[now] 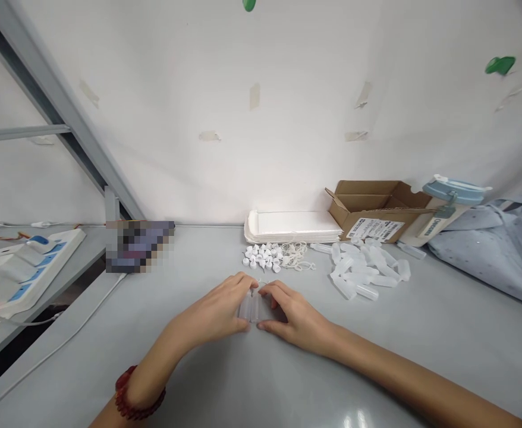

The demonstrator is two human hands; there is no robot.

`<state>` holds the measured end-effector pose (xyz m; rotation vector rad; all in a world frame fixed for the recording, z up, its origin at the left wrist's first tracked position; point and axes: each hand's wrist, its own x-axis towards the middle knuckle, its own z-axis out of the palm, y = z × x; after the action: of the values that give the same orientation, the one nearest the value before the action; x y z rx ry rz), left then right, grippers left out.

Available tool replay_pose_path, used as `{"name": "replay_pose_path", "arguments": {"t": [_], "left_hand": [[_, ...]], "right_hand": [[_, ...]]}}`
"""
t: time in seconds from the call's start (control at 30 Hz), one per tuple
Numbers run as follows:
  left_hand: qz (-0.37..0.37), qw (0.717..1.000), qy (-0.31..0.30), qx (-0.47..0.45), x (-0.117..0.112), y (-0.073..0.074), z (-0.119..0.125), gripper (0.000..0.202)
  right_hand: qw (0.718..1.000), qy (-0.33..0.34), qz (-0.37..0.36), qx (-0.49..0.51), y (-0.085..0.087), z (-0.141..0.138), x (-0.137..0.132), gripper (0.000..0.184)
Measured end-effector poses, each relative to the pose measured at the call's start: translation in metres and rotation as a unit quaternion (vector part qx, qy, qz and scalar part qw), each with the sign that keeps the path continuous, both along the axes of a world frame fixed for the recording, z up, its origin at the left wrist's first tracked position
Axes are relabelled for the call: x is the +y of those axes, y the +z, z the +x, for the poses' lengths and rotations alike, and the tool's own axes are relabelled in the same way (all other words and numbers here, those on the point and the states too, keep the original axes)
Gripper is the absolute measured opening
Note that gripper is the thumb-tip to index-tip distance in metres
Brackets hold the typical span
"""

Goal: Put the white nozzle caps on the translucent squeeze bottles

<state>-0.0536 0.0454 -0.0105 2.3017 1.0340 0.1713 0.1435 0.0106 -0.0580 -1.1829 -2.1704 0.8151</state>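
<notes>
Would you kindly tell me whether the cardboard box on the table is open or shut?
Open: the cardboard box has its top uncovered, and its brown inner walls show.

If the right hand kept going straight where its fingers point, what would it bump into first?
Probably the clear plastic tubes, then the left hand just beyond. The right hand may be touching the tubes now; that is hard to see.
</notes>
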Motion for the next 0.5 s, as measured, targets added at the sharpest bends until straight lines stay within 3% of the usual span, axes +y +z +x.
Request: {"name": "replay_pose_path", "arguments": {"t": [0.5], "left_hand": [[-0.007, 1.000, -0.017, 0.006, -0.0008, -0.0006, 0.0006, 0.044]], "right_hand": [[1.000, -0.023, -0.018, -0.004, 0.0033, -0.0015, -0.0020, 0.041]]}}
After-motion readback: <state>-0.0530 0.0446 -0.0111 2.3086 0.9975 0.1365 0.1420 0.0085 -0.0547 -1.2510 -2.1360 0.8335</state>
